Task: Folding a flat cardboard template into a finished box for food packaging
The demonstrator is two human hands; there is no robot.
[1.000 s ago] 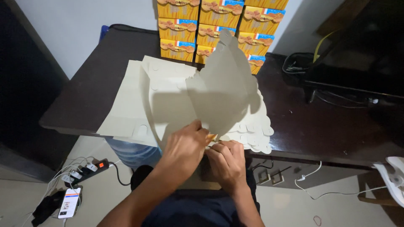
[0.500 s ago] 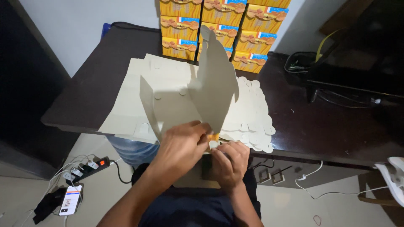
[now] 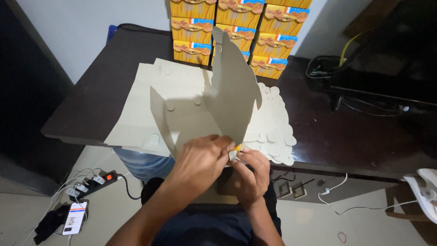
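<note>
I see a flat, unfolded carton blank [image 3: 207, 109] of plain grey-beige cardboard near the centre of the frame, partly raised off a stack of similar flat blanks [image 3: 273, 132]. One long panel stands nearly upright, tilted toward the upper middle, its top edge curved and notched. A second, wider panel leans out to the left, showing small round tab cut-outs. The two panels meet in a V at the lower centre, where the blank's bottom corner is pinched (a sliver of orange printed side peeks out there). The stack beneath lies flat, with scalloped tabs fanning out at centre right.
</note>
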